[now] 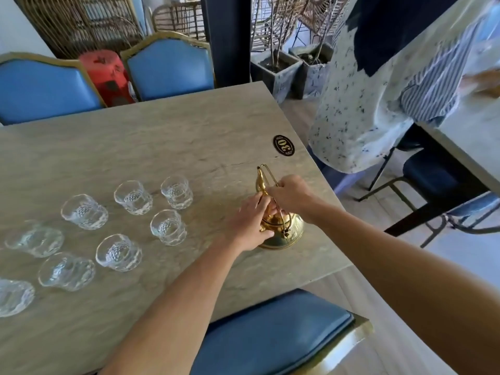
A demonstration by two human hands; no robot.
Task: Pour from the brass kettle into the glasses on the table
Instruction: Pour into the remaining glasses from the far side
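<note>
The brass kettle [289, 234] stands upright on the stone-look table [167, 142], near its right edge. Its thin wire handle is raised and the spout points away from me. My right hand [290, 194] pinches the wire handle from above. My left hand [250, 221] rests on the kettle's top, fingers curled over the lid. Several clear patterned glasses stand upright to the left in loose rows; the nearest one [168, 227] is a hand's width from the kettle, another glass [177, 192] sits behind it. The glasses look empty.
A black oval number plate [283, 146] lies on the table beyond the kettle. Blue padded chairs stand at the far side [170, 69] and at the near edge [273, 336]. A person in a speckled garment [357, 104] stands to the right beside another table [476, 125].
</note>
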